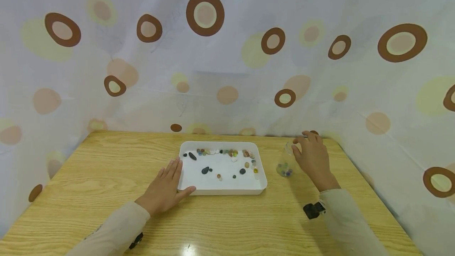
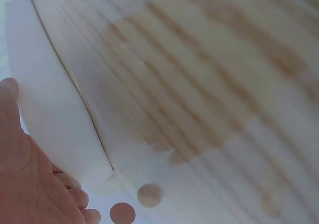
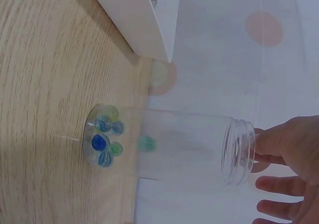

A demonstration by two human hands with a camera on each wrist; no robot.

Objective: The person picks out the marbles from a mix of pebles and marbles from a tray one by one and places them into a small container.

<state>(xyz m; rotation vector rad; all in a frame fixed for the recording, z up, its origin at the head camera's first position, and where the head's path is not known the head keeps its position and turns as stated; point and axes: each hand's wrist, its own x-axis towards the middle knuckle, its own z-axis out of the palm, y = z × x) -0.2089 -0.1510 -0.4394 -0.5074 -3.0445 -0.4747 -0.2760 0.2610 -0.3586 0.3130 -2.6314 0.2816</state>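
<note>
A shallow white tray [image 1: 225, 192] holds colored marbles and dark pebbles [image 1: 205, 170], many of them along its back and right sides. My left hand [image 1: 161, 191] lies at its near left corner, fingers extended along the left side and thumb at the front wall. To the right of the tray, a clear jar [image 3: 189, 144] stands upright without a lid. Several blue and green marbles [image 3: 100, 142] rest on its bottom, and a blurred green marble [image 3: 147, 144] appears higher inside. My right hand [image 1: 314, 159] is over the jar's mouth, fingers spread, thumb and forefinger near the rim.
The wooden table [image 1: 249, 224] has a patterned curtain [image 1: 227, 102] behind it and along its sides. A few white stones [image 1: 234, 159] and an orange marble [image 1: 219, 176] also lie in the tray. Each wrist wears a small black device [image 1: 314, 210].
</note>
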